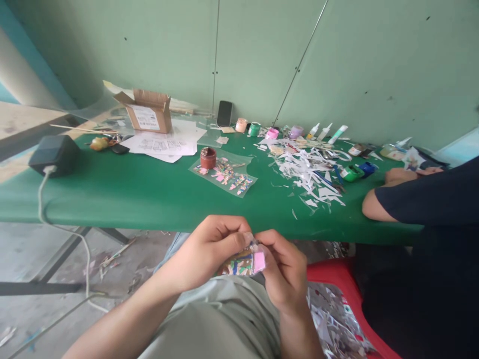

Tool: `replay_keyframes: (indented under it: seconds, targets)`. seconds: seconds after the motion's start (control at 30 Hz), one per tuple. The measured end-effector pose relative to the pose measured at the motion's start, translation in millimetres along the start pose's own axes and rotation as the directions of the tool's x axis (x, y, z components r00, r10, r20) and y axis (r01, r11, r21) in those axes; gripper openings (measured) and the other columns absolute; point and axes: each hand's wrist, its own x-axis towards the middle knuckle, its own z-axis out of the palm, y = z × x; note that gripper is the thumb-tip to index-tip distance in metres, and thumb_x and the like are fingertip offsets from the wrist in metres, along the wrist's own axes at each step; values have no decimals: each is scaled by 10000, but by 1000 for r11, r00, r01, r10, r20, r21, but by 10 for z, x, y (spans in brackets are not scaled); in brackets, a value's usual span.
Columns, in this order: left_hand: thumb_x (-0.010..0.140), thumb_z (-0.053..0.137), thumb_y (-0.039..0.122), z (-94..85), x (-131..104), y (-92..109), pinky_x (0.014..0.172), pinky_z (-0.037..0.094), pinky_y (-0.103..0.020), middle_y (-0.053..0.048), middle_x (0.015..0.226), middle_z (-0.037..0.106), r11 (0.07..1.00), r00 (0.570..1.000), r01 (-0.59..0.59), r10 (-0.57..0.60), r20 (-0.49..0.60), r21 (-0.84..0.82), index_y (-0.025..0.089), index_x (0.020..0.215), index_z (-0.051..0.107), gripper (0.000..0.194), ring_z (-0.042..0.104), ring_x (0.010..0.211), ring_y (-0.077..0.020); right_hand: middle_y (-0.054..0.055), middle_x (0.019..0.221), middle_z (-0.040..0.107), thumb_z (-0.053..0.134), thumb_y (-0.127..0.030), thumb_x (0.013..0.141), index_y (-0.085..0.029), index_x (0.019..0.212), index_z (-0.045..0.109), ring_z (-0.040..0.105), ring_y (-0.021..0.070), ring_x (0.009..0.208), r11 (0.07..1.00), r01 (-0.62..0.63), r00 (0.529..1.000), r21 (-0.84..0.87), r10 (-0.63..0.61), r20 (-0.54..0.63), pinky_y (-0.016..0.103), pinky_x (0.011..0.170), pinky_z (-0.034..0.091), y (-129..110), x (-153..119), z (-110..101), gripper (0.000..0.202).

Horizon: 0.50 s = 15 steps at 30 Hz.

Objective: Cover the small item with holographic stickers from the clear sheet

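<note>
A small multicoloured painted piece with a pink end (241, 263) is held between both hands, close to my lap below the table edge. My left hand (213, 247) is closed on its upper left side, thumb laid across the top. My right hand (282, 267) pinches the piece near its pink corner, fingers bent. On the table ahead lies a clear sheet (243, 191) with small colourful cut pieces (224, 172) and a brown-red paint jar (208, 158).
White paper scraps (307, 172) spread right of centre, near several paint jars and glue bottles. An open cardboard box (149, 117) and printed sheets stand left, beside a black adapter (56, 155). Another person's arm (379, 204) rests at right; a red chair (337, 274) holds scraps.
</note>
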Motion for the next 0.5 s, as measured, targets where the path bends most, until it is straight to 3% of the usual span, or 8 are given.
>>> replay_keyframes:
  seconds: [0.3, 0.5]
  targets:
    - [895, 569, 357, -10, 18, -17, 448, 210, -214, 73, 526, 355, 1000, 1000, -18, 17, 13, 25, 176, 645, 499, 316, 263, 487, -70, -47, 613, 589, 542, -228, 954, -221, 832, 627, 470, 87, 497, 990, 90, 995, -111, -93, -20, 204, 500, 357, -63, 3, -11, 149]
    - [890, 579, 358, 16, 17, -20, 442, 208, -210, 74, 531, 356, 1000, 1000, -25, 25, 18, -9, 174, 650, 500, 313, 263, 488, -67, -51, 604, 574, 542, -231, 956, -215, 823, 620, 448, 80, 480, 989, 79, 997, -124, -79, 5, 205, 484, 345, -78, 8, -43, 154]
